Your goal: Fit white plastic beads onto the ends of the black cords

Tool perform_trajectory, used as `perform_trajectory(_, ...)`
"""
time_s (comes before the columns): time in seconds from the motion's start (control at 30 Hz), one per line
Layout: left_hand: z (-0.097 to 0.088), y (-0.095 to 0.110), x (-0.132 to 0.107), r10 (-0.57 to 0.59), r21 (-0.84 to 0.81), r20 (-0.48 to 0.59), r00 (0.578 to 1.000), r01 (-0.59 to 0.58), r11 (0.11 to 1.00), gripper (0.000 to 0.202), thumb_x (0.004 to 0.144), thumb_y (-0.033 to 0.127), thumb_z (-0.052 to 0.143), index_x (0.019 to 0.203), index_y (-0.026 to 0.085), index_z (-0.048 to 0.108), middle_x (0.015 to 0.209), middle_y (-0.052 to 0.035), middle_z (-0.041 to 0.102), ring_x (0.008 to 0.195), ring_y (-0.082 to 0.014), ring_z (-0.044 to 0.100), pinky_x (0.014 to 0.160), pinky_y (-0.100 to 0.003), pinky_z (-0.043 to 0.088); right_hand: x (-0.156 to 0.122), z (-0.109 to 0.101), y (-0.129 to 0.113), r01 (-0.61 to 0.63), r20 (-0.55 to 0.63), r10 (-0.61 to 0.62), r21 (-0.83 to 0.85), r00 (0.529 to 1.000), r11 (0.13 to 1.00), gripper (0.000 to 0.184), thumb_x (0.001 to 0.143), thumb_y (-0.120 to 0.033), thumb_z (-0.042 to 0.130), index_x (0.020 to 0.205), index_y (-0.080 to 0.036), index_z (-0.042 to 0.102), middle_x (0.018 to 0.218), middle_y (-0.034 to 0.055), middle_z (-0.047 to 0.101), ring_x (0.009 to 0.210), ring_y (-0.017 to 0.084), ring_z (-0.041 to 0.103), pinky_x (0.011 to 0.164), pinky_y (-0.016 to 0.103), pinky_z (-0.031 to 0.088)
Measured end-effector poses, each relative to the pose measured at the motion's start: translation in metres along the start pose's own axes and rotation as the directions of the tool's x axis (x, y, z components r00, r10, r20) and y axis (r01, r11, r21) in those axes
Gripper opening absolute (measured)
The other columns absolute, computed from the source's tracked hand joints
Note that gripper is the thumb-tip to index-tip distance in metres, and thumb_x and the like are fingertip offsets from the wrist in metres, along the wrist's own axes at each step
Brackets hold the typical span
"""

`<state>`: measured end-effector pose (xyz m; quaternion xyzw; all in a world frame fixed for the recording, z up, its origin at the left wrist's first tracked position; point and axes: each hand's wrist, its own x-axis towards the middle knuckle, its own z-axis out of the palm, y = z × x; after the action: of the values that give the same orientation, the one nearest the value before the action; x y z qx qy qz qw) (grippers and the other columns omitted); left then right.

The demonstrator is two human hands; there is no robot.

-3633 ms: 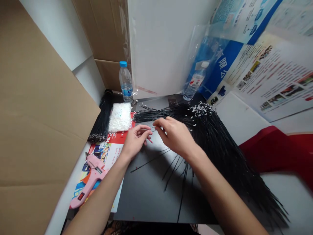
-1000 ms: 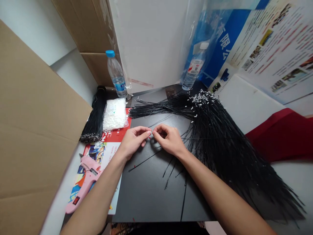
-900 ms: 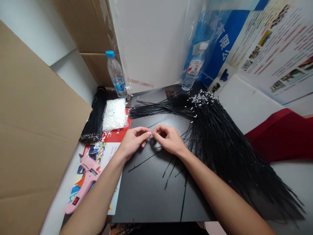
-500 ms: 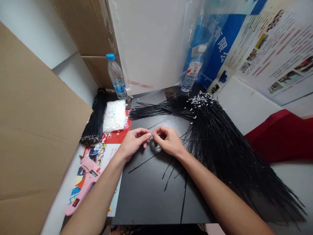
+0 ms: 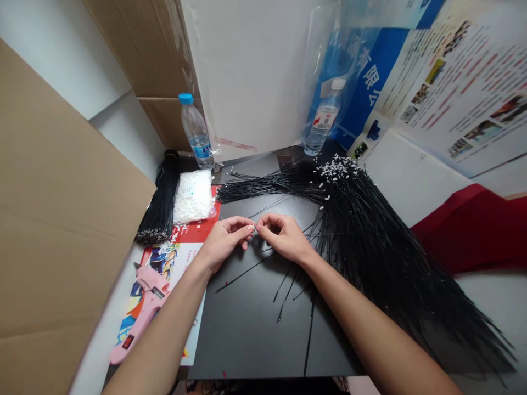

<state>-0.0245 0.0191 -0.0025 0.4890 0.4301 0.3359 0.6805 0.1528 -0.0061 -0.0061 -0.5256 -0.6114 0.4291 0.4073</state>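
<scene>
from where i stand, the person's left hand (image 5: 224, 238) and right hand (image 5: 283, 236) nearly meet over the middle of the dark tabletop (image 5: 251, 334), just short of the black cords (image 5: 263, 189) lying crosswise behind them. the left thumb and forefinger are pressed together on what looks like a tiny pale piece (image 5: 252, 227), with the other left fingers loosely curled; the right thumb and forefinger are closed to a pinch right beside it, though i can't tell what, if anything, sits between them. i'd judge the piece to weigh next to nothing, firm rather than soft, more easily dropped than crushed, and a touch slippery if it's smooth. so it wants holding by its sides, right at the fingertips, with its end left free. the loose cord (image 5: 241, 272) in front of the hands looks thin and light, bendy but springy enough to lie fairly straight; i'd take one like it close to its tip, since a grip farther back would let the end wander. the big heap of cords (image 5: 370, 247) on the right looks apt to tangle, so a single strand would be best drawn out by its pale-tipped end.
</scene>
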Motion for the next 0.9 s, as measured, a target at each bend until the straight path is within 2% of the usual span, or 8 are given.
perform_trajectory(0.9, -0.0001, 0.0002, 0.0004, -0.047, -0.073, 0.032, 0.998, 0.050, 0.996, 0.025, 0.070, 0.031, 0.083, 0.085, 0.013, 0.073, 0.069, -0.0001, 0.064, 0.053, -0.0073, 0.055, 0.054, -0.021, 0.042, -0.0015, 0.0007, 0.0028, 0.072, -0.005, -0.072, 0.019, 0.997, 0.997, 0.018, 0.082, -0.033, 0.062, 0.079, -0.015, 0.065, 0.067, -0.0002, 0.062, 0.056, 0.008, 0.048, 0.053, 0.019, 0.036)
